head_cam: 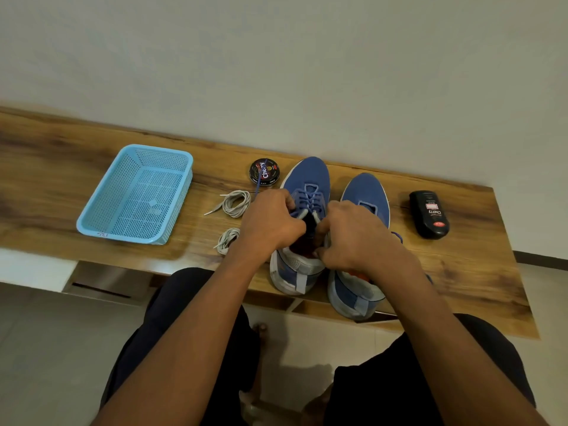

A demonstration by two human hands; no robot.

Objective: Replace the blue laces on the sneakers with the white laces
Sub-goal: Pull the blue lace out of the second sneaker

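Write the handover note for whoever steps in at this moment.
Left hand and right hand both grip the blue lace at the left sneaker, which is part unlaced; upper rows remain threaded. Right sneaker shows no lace in its front eyelets. Two white laces lie coiled on the bench beside the basket. Left: finish unlacing, then thread both white laces.

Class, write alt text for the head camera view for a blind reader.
Both hands, left hand and right hand, work the blue lace on the left sneaker. Two white laces lie coiled beside it on the wooden bench.
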